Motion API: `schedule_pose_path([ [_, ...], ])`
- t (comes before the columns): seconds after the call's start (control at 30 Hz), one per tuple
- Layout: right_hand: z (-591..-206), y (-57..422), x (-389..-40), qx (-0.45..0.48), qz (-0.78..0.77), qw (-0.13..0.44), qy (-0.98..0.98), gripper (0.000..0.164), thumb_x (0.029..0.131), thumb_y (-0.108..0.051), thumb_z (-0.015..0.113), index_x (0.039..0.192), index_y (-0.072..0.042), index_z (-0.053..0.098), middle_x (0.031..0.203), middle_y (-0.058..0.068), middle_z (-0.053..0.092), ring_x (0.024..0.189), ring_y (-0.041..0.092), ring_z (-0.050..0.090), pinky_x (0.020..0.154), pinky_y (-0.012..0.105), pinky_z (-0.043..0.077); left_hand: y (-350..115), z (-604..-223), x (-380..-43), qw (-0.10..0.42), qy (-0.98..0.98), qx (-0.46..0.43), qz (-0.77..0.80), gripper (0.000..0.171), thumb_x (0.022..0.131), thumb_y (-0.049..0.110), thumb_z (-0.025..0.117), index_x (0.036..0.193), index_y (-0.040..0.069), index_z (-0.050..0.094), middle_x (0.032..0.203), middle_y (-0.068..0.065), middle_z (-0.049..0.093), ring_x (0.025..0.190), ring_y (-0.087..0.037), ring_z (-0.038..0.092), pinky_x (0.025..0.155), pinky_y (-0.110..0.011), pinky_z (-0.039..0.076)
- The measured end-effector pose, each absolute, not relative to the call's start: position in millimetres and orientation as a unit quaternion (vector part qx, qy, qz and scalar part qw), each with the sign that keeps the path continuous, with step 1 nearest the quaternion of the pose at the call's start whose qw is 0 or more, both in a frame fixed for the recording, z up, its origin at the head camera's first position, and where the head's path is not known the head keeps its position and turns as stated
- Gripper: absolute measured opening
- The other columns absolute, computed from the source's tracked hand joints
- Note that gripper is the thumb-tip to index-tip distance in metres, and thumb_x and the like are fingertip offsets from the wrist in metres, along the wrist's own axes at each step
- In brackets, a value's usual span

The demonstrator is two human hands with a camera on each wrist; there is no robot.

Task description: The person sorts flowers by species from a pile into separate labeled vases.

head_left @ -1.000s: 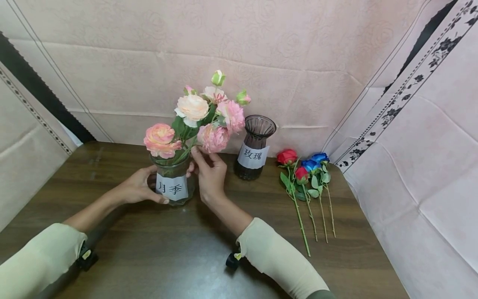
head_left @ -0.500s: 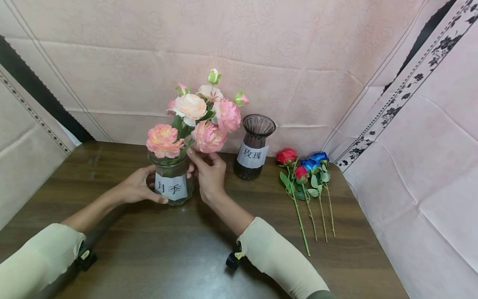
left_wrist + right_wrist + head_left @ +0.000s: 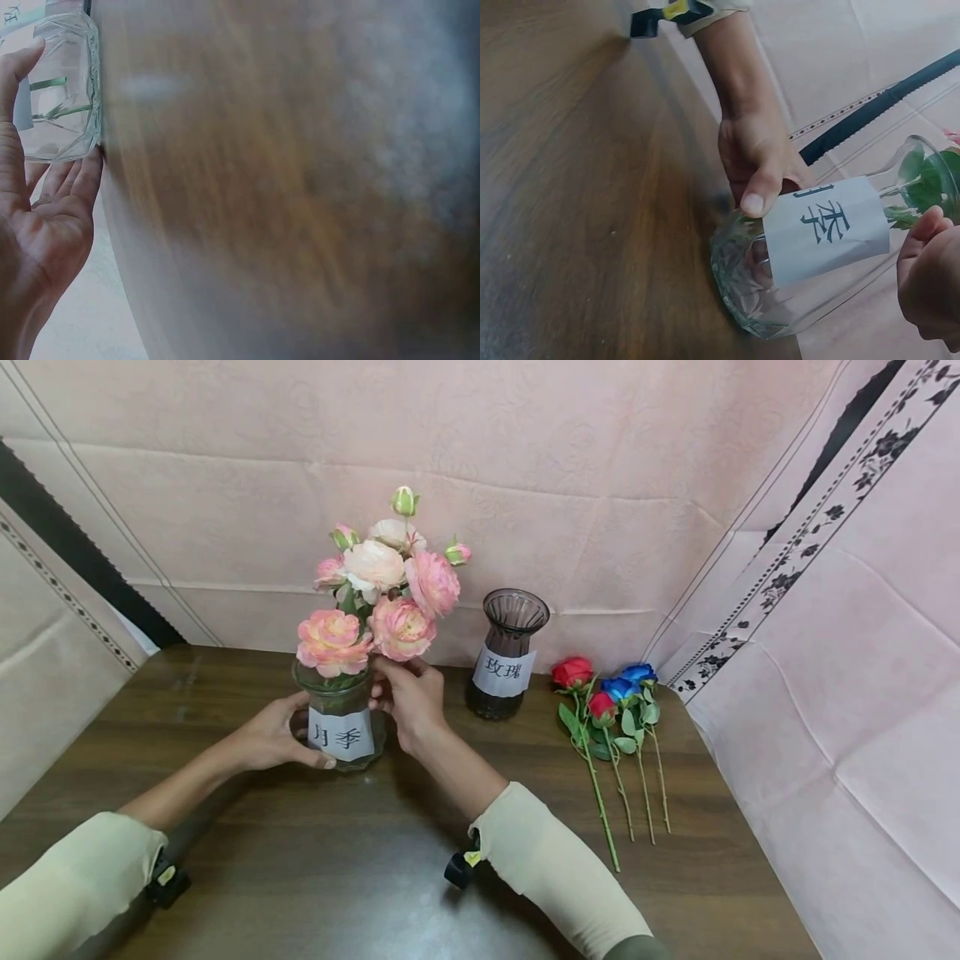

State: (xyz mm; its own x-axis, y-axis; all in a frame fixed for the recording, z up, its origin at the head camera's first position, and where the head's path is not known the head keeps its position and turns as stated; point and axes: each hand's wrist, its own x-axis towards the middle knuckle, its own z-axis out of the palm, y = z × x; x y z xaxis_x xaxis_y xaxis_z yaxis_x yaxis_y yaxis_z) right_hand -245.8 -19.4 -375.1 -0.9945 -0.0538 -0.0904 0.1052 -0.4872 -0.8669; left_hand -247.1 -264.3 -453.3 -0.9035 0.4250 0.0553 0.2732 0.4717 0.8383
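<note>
While the clear vase [image 3: 337, 700] stands upright on the wooden table [image 3: 315, 877] with pink and cream flowers [image 3: 375, 567] in its mouth, I see the left hand [image 3: 277, 735] holding it low, thumb in front beside the white label [image 3: 342, 735]. At the neck, the right hand [image 3: 415, 700] has bent fingers; from my end I can't tell whether they pinch anything. Further right, a dark vase [image 3: 512, 642] stands near red roses [image 3: 572, 672] and blue roses [image 3: 638, 674] lying together.
</note>
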Motion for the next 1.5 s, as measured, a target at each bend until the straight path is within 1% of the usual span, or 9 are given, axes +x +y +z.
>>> schedule_pose_path([
  [0.13, -371, -20, -246, 0.038, -0.854, 0.059, 0.516, 0.016, 0.104, -0.009, 0.076, 0.088, -0.013, 0.071, 0.076, 0.001, 0.064, 0.057, 0.009, 0.056, 0.047, 0.021, 0.052, -264, -453, -247, 0.082, 0.856, 0.201, 0.47, 0.103, 0.079, 0.016, 0.104, 0.161, -0.008, 0.046, 0.148, -0.028, 0.068, 0.138, -0.048, 0.068, 0.105, -0.02, 0.058],
  [0.27, -369, -21, -246, 0.044, -0.843, 0.072, 0.531, 0.02, 0.107, -0.016, 0.075, 0.088, -0.014, 0.07, 0.075, 0.0, 0.062, 0.057, 0.009, 0.055, 0.046, 0.021, 0.051, -264, -453, -246, 0.082, 0.858, 0.199, 0.466, 0.106, 0.078, 0.017, 0.104, 0.162, -0.007, 0.044, 0.15, -0.028, 0.067, 0.14, -0.049, 0.067, 0.112, -0.034, 0.062],
  [0.43, -370, -22, -246, 0.041, -0.838, 0.071, 0.54, 0.022, 0.107, -0.019, 0.075, 0.086, -0.015, 0.068, 0.075, -0.001, 0.062, 0.057, 0.009, 0.055, 0.047, 0.021, 0.051, -264, -452, -246, 0.078, 0.861, 0.2, 0.461, 0.108, 0.078, 0.018, 0.104, 0.164, -0.006, 0.044, 0.152, -0.028, 0.065, 0.142, -0.051, 0.065, 0.118, -0.054, 0.058],
  [0.6, -376, -17, -244, 0.017, -0.836, 0.068, 0.544, 0.021, 0.107, -0.024, 0.078, 0.088, -0.016, 0.07, 0.077, -0.001, 0.065, 0.058, 0.009, 0.055, 0.048, 0.021, 0.052, -263, -452, -248, 0.08, 0.86, 0.202, 0.461, 0.11, 0.079, 0.017, 0.104, 0.166, -0.006, 0.041, 0.154, -0.029, 0.064, 0.145, -0.052, 0.063, 0.12, -0.06, 0.055],
  [0.7, -380, -12, -242, 0.003, -0.836, 0.071, 0.544, 0.019, 0.107, -0.025, 0.078, 0.091, -0.015, 0.074, 0.078, -0.001, 0.068, 0.058, 0.009, 0.056, 0.049, 0.022, 0.053, -263, -452, -248, 0.084, 0.861, 0.199, 0.461, 0.11, 0.08, 0.017, 0.103, 0.166, -0.005, 0.04, 0.155, -0.029, 0.064, 0.145, -0.052, 0.063, 0.12, -0.057, 0.056],
  [0.9, -387, 1, -239, -0.012, -0.826, 0.079, 0.558, 0.016, 0.107, -0.018, 0.075, 0.095, -0.008, 0.078, 0.079, 0.0, 0.072, 0.059, 0.009, 0.058, 0.051, 0.023, 0.055, -263, -452, -245, 0.081, 0.868, 0.191, 0.451, 0.109, 0.082, 0.02, 0.102, 0.168, -0.002, 0.039, 0.152, -0.026, 0.066, 0.142, -0.047, 0.066, 0.115, -0.042, 0.06],
  [1.1, -390, 17, -238, -0.017, -0.811, 0.084, 0.579, 0.013, 0.106, -0.015, 0.076, 0.097, -0.006, 0.08, 0.081, 0.001, 0.074, 0.061, 0.01, 0.061, 0.053, 0.023, 0.057, -263, -453, -240, 0.081, 0.871, 0.187, 0.448, 0.112, 0.085, 0.023, 0.102, 0.171, -0.001, 0.035, 0.152, -0.026, 0.066, 0.142, -0.047, 0.066, 0.114, -0.043, 0.06],
  [1.3, -395, 29, -237, -0.026, -0.794, 0.095, 0.6, 0.012, 0.107, -0.013, 0.076, 0.097, -0.008, 0.079, 0.082, 0.001, 0.074, 0.063, 0.011, 0.063, 0.055, 0.023, 0.059, -261, -454, -238, 0.07, 0.872, 0.183, 0.448, 0.107, 0.084, 0.024, 0.102, 0.167, -0.002, 0.041, 0.148, -0.024, 0.069, 0.138, -0.044, 0.069, 0.103, -0.019, 0.059],
  [1.5, -396, 38, -236, -0.027, -0.794, 0.094, 0.6, 0.012, 0.107, -0.013, 0.075, 0.099, -0.006, 0.079, 0.082, 0.0, 0.075, 0.063, 0.01, 0.064, 0.056, 0.024, 0.06, -264, -453, -237, 0.054, 0.88, 0.17, 0.439, 0.104, 0.084, 0.026, 0.103, 0.165, -0.002, 0.044, 0.145, -0.024, 0.07, 0.136, -0.042, 0.07, 0.099, -0.013, 0.056],
])
